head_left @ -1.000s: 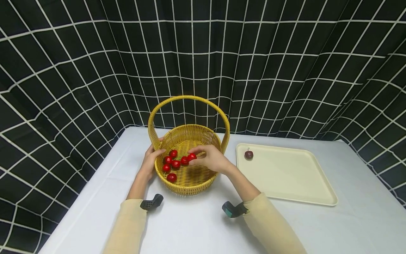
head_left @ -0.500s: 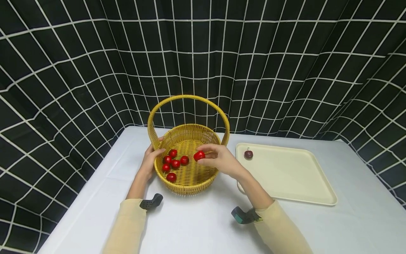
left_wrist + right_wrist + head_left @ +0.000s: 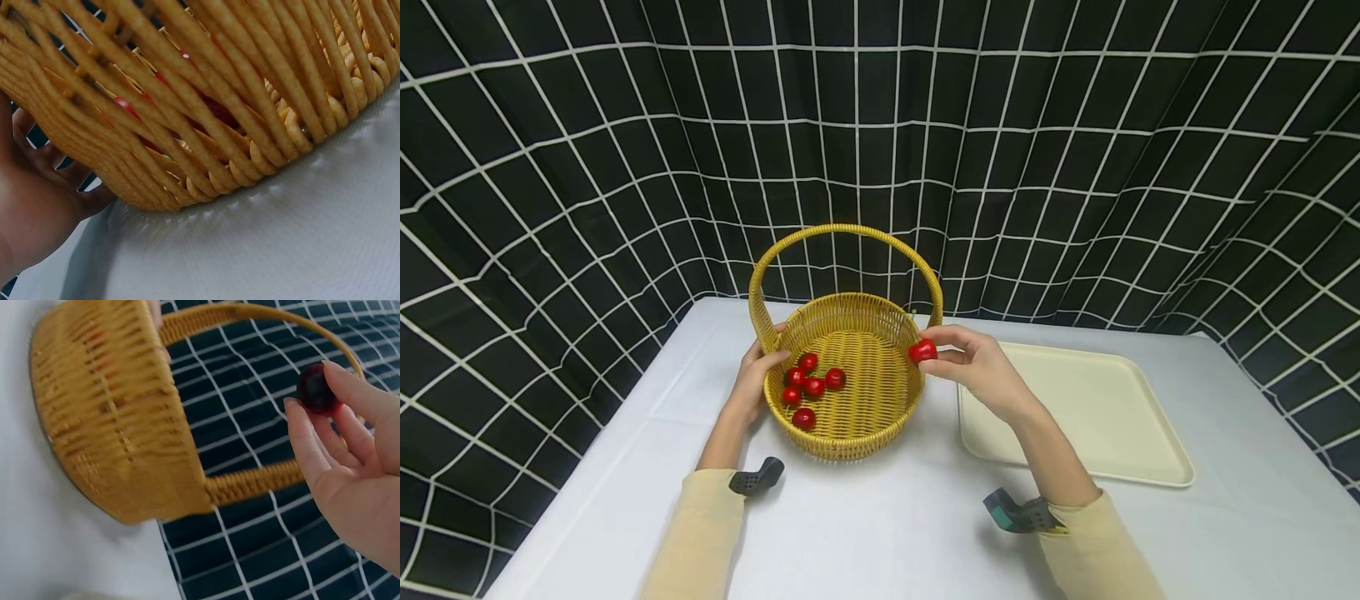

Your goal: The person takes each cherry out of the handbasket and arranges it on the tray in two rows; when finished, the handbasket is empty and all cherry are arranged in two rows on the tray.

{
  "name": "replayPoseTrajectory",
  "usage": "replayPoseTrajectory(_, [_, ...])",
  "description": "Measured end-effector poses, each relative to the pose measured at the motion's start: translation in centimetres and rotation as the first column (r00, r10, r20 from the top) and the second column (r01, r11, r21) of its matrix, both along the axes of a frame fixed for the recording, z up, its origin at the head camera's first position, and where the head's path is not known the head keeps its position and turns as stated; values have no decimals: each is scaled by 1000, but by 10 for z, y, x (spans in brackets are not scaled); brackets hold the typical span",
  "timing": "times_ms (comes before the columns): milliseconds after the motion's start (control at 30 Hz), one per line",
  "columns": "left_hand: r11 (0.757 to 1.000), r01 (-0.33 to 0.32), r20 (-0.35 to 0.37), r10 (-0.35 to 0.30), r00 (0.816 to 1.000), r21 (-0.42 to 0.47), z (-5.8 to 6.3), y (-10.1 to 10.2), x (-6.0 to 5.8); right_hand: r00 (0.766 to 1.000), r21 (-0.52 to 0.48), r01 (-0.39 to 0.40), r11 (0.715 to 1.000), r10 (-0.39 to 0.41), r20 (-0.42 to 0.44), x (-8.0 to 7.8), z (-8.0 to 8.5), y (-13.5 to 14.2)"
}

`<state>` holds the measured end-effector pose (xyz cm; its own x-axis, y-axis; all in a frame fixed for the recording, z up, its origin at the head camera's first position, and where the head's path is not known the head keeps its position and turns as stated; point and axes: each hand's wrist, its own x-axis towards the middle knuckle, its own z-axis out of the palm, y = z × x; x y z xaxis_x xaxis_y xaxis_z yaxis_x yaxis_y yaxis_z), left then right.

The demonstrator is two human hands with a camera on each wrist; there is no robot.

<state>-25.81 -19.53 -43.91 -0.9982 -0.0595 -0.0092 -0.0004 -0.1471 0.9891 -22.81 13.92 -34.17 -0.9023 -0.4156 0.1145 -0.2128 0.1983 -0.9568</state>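
A yellow wicker basket [image 3: 842, 450] with a tall arched handle stands on the white table. My left hand [image 3: 751, 379] grips its left rim, thumb over the edge and fingers along the outside; the left wrist view shows that hand [image 3: 37, 200] beside the woven wall. Several red cherries [image 3: 813, 387] lie in the left part of the basket. At the right rim, my right hand [image 3: 981, 367] pinches one red cherry [image 3: 922, 350] between thumb and fingers, its stem pointing up. That cherry [image 3: 317, 389] looks dark in the right wrist view, held apart from the basket.
A cream rectangular tray [image 3: 1097, 408] lies to the right of the basket, its far left corner hidden behind my right hand. A black curtain [image 3: 1037, 167] with a white grid hangs behind the table [image 3: 865, 533].
My right hand has lifted a cherry from the basket and carried it right, to the rim. It now covers the dark cherry seen earlier on the tray. My left hand has stayed put.
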Motion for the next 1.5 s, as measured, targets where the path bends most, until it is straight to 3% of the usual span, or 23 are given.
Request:
replayPoseTrajectory(367, [1000, 3, 0, -3, 1000, -12, 1, -1, 1, 993, -3, 116, 993, -116, 36, -10, -14, 32])
replayPoseTrajectory(667, [1000, -6, 3, 6, 1000, -16, 1, 0, 2, 984, -83, 172, 982, -167, 59, -19, -27, 52])
replayPoseTrajectory(800, [1000, 7, -9, -7, 1000, -2, 1, 1, 1, 971, -122, 223, 967, -209, 120, -23, -30, 62])
replayPoseTrajectory(1067, [1000, 2, 4, -2, 1000, 10, 2, 0, 1, 946, -297, 283, 912, -214, 244, -31, -38, 76])
replayPoseTrajectory(1367, [1000, 5, 3, -5, 1000, 4, 4, 0, 2, 924, -271, 357, 894, -295, 245, -42, -57, 95])
replayPoseTrajectory(1500, [1000, 6, 7, -6, 1000, 1, 3, 1, 3, 918, -233, 372, 899, -319, 235, -43, -61, 101])
